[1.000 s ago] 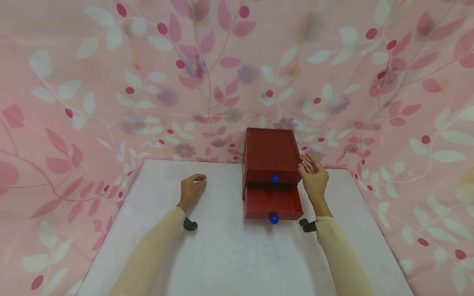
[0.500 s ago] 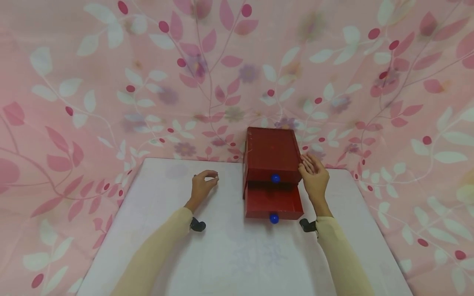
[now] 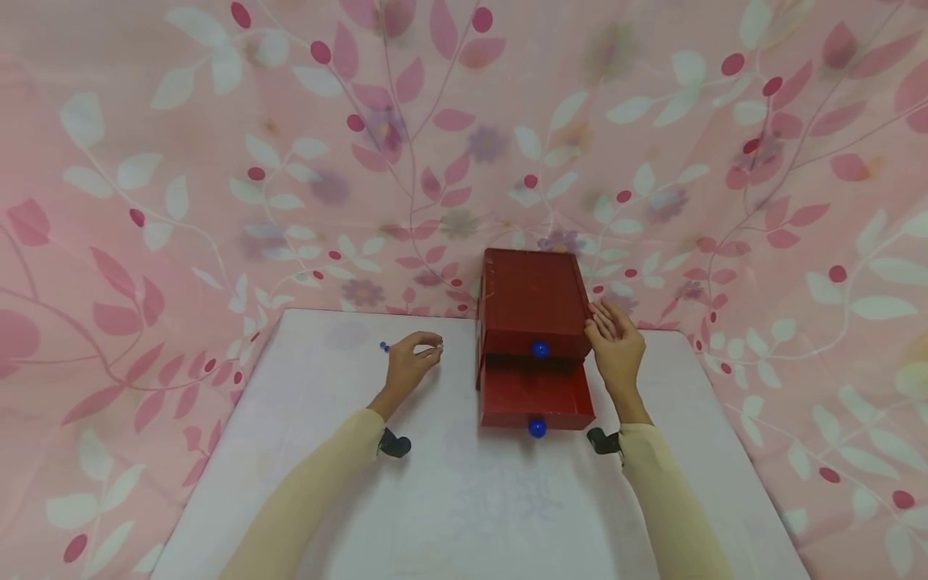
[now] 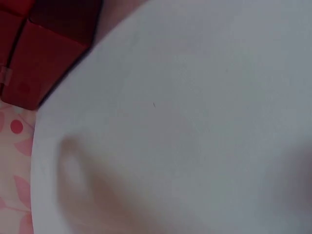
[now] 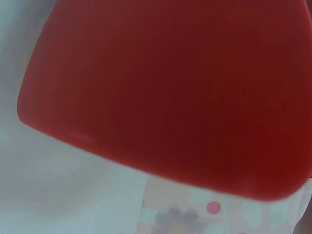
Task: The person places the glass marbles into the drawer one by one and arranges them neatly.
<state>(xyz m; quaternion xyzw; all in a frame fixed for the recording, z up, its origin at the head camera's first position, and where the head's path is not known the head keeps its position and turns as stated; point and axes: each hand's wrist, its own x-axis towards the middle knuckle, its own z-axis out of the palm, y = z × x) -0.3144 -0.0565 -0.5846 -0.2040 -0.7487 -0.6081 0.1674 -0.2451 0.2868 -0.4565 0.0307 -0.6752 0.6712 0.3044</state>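
Note:
A dark red two-drawer box (image 3: pixel 532 290) stands at the back of the table, its upper drawer in and its lower drawer (image 3: pixel 536 399) pulled out. Both drawers have blue round knobs. My right hand (image 3: pixel 616 350) rests against the box's right side with loosely extended fingers. The box's red wall (image 5: pixel 170 97) fills most of the right wrist view. Left of the box, my left hand (image 3: pixel 409 366) pinches a tiny pale thing, too small to tell its kind, between thumb and fingertips. In the left wrist view this hand (image 4: pixel 92 195) is blurred.
Two tiny blue beads or bead-like things (image 3: pixel 385 346) lie on the white table (image 3: pixel 435 499) just behind my left hand. A pink flowered cloth (image 3: pixel 362 161) hangs behind and on both sides of the table. Black wrist mounts sit at both cuffs.
My left hand has moved right, towards the box, and the tiny blue things it covered now show behind it. My right hand and the box have stayed put.

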